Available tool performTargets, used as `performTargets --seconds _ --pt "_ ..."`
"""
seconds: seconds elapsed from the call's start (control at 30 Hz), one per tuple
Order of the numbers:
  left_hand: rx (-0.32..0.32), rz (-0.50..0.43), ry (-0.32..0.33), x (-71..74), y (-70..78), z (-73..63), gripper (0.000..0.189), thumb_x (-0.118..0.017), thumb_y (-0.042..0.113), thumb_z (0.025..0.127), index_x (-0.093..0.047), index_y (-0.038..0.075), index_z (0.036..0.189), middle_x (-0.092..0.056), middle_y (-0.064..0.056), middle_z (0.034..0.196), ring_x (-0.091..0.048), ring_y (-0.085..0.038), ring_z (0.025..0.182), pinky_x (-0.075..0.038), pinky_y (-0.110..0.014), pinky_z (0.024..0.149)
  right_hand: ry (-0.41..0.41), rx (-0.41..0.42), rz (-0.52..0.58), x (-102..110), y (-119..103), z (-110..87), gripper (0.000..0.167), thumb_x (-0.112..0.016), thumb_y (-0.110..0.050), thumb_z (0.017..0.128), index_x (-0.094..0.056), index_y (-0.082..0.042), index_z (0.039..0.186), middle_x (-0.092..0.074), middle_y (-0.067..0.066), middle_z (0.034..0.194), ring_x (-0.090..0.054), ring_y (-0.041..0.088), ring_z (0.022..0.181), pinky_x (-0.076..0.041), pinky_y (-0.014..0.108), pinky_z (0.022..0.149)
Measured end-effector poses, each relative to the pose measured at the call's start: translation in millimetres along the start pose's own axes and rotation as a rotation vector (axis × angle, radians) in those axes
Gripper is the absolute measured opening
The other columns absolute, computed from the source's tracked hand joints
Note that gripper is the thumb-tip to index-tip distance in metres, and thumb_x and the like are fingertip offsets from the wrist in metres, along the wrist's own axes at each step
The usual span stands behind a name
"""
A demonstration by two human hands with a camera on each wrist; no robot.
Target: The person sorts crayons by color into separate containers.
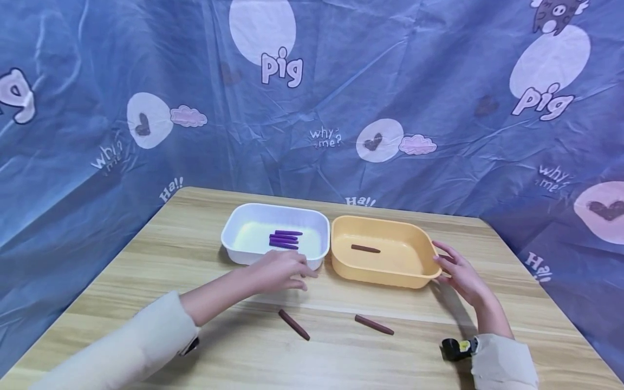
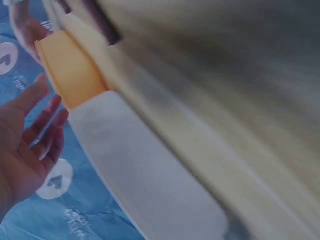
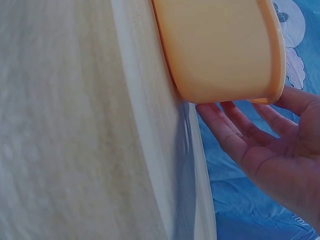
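My left hand (image 1: 280, 271) hovers by the near right corner of the white bin (image 1: 234, 254), fingers loosely spread and nothing held; the left wrist view shows its fingers (image 2: 47, 125) apart from the bins. My right hand (image 1: 463, 279) holds the right end of the yellow bin (image 1: 375, 277), a digit at the rim and other fingers against the end wall (image 3: 225, 60). Several purple crayons (image 1: 284, 239) lie side by side in the white bin. One brown crayon (image 1: 365, 248) is in the yellow bin. Two more, a left one (image 1: 294, 325) and a right one (image 1: 374, 324), lie on the table in front.
Both bins stand side by side at the back of the wooden table (image 1: 234, 346). Another dark brown stick (image 1: 446, 258) shows behind my right hand, partly hidden. A blue printed cloth (image 1: 312, 108) hangs around the back and sides.
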State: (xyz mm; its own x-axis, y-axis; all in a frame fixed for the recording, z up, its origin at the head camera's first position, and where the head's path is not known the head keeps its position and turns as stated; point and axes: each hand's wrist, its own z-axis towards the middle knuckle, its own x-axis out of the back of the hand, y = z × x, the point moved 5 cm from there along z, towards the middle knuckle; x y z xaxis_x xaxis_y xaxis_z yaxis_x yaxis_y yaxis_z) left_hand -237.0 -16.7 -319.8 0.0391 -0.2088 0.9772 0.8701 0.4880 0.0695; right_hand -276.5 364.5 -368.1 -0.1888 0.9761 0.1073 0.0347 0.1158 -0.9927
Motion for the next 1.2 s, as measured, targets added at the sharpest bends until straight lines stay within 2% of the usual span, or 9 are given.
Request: performTargets --seconds 0.13,0.23,0.37,0.5,0.67,0.83,1.2 --pt "-0.116 0.036 -0.030 -12.5 2.9 -17.8 0.029 -0.070 0.029 0.080 -0.070 0.019 0.107 -0.060 0.007 0.084 -0.053 -0.006 0.075 -0.042 -0.014 0.058 -0.010 0.020 0.010 0 -1 -0.3 0.047 -0.045 -0.013 0.098 -0.027 -0.014 0.141 -0.044 0.003 0.114 -0.057 0.013 0.092 -0.051 0.026 0.074" --pt "-0.181 0.060 -0.056 -22.0 6.3 -27.3 0.028 -0.070 0.030 0.080 -0.070 0.021 0.107 -0.060 0.010 0.083 -0.051 -0.002 0.073 -0.040 -0.011 0.057 -0.020 0.033 0.018 0 -1 -0.1 0.045 -0.044 -0.012 0.098 -0.028 -0.015 0.140 -0.045 0.001 0.113 -0.057 0.013 0.092 -0.051 0.025 0.075" --pt "-0.249 0.106 -0.087 -31.0 11.3 -34.6 0.027 -0.069 0.036 0.079 -0.070 0.026 0.104 -0.055 0.013 0.078 -0.047 -0.001 0.069 -0.037 -0.011 0.054 -0.019 0.035 0.012 1 -1 0.9 0.046 -0.044 -0.012 0.098 -0.028 -0.014 0.141 -0.046 0.001 0.113 -0.057 0.012 0.092 -0.051 0.025 0.075" --pt "-0.304 0.189 -0.078 -36.0 15.4 -37.1 0.019 -0.070 0.035 0.078 -0.068 0.029 0.096 -0.050 0.014 0.072 -0.044 -0.003 0.065 -0.035 -0.013 0.051 -0.012 0.025 -0.003 2 -1 2.0 0.051 -0.045 -0.014 0.098 -0.023 -0.012 0.144 -0.042 0.006 0.116 -0.057 0.012 0.093 -0.051 0.025 0.076" --pt "-0.320 0.248 -0.075 -38.6 18.2 -37.5 0.008 -0.068 0.030 0.082 -0.068 0.031 0.089 -0.047 0.014 0.067 -0.043 -0.003 0.063 -0.033 -0.013 0.050 -0.004 0.013 -0.021 2 0 3.6 0.054 -0.045 -0.016 0.098 -0.019 -0.008 0.145 -0.042 0.008 0.117 -0.057 0.012 0.093 -0.051 0.026 0.076" --pt "-0.283 0.210 -0.108 -40.1 16.5 -38.1 0.015 -0.068 0.027 0.082 -0.070 0.031 0.096 -0.047 0.013 0.070 -0.044 -0.003 0.064 -0.034 -0.013 0.051 -0.005 0.010 -0.021 2 2 3.8 0.055 -0.046 -0.016 0.098 -0.019 -0.008 0.145 -0.042 0.009 0.117 -0.057 0.012 0.094 -0.051 0.026 0.076" --pt "-0.263 0.166 -0.098 -43.0 15.4 -37.1 0.019 -0.066 0.024 0.083 -0.070 0.031 0.100 -0.046 0.013 0.070 -0.042 -0.003 0.064 -0.033 -0.013 0.052 -0.013 0.028 -0.021 3 5 2.8 0.052 -0.045 -0.016 0.098 -0.021 -0.008 0.144 -0.043 0.005 0.115 -0.057 0.013 0.094 -0.051 0.026 0.077"
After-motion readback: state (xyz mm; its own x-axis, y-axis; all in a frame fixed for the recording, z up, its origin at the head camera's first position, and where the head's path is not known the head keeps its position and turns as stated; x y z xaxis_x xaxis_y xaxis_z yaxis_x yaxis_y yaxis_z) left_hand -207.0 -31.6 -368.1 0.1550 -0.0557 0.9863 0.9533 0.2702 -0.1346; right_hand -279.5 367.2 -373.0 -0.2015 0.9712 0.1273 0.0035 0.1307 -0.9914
